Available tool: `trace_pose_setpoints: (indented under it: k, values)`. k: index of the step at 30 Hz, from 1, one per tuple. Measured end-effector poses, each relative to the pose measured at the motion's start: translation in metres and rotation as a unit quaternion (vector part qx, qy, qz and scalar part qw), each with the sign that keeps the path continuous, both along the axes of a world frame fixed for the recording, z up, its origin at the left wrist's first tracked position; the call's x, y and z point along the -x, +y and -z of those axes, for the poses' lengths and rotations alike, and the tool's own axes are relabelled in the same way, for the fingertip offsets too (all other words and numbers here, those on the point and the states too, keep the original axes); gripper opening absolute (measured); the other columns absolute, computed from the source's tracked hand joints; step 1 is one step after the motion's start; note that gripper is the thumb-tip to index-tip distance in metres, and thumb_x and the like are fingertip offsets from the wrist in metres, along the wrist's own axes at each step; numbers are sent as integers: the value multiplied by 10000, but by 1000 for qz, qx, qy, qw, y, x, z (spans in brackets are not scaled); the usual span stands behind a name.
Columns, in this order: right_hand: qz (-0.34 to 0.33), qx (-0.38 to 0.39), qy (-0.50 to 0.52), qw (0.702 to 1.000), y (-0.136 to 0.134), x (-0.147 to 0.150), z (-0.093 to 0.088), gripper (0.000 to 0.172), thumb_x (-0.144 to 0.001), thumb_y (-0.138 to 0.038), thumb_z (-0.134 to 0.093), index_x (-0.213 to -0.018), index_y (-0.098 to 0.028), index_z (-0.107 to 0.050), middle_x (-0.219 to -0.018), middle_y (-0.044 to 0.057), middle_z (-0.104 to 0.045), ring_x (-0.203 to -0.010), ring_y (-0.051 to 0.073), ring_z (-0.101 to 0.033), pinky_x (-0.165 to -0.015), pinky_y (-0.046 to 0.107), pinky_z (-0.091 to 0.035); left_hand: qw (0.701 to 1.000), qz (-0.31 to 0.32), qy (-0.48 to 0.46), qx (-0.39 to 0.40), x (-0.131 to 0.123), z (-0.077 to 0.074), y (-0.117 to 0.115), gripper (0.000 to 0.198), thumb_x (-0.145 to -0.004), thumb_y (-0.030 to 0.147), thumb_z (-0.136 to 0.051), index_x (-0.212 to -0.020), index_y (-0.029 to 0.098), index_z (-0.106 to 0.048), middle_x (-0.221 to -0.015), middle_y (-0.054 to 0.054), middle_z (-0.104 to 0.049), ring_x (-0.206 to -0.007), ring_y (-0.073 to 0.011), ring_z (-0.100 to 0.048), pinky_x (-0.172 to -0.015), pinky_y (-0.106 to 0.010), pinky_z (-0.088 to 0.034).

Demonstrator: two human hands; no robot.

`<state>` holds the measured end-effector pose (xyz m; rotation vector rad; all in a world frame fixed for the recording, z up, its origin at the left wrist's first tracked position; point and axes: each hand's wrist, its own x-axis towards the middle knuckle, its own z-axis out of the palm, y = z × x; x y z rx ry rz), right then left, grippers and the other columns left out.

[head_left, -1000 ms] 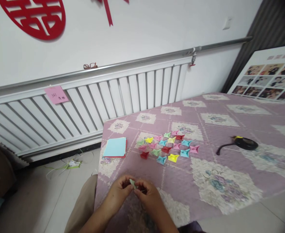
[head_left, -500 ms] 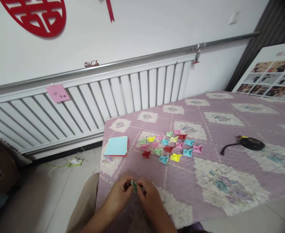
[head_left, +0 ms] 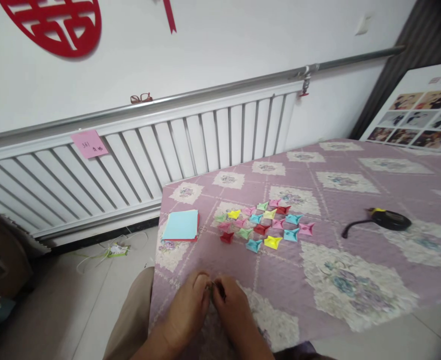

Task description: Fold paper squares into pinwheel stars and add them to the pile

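Observation:
My left hand [head_left: 188,305] and my right hand [head_left: 231,304] meet at the near edge of the purple patterned bed cover [head_left: 355,220]. Both pinch a small folded green paper piece [head_left: 210,287], which is almost hidden between the fingertips. Beyond the hands lies a cluster of several small folded paper shapes [head_left: 263,225] in red, pink, yellow, green and blue. A stack of square paper sheets [head_left: 181,226] with a light blue sheet on top lies left of the cluster.
A black tape roll with a loose strip [head_left: 383,220] lies at the right. A white radiator [head_left: 138,155] with a pink note [head_left: 88,144] runs along the wall; glasses [head_left: 141,98] rest on the pipe above. A photo board [head_left: 423,112] leans at the far right. Tiled floor lies left.
My fingers have closed tighter over the green paper piece, which showed more clearly before. The view shifted slightly; the hands stay in place.

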<state>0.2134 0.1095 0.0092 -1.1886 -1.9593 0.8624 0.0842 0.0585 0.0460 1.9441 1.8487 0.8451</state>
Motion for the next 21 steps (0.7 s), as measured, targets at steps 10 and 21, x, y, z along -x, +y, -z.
trace_pose_setpoints:
  k: [10, 21]
  values:
    - [7, 0, -4, 1000, 0, -4, 0, 148, -839, -261, -421, -752, -224, -535, -732, 30, -629, -682, 180, -579, -628, 277, -376, 993, 74, 72, 55, 3, -17, -3, 360, -780, 73, -456, -1037, 220, -660, -1126, -71, -615, -1006, -228, -555, -862, -301, -416]
    - [-70, 62, 0, 996, -5, -10, -15, 118, -878, -255, -383, -820, -230, -483, -741, 12, -619, -673, 163, -576, -614, 250, -361, 988, 123, 69, 58, 16, -17, -5, 178, -895, 169, -459, -882, 200, -634, -948, -51, -623, -878, -183, -560, -774, -252, -410]
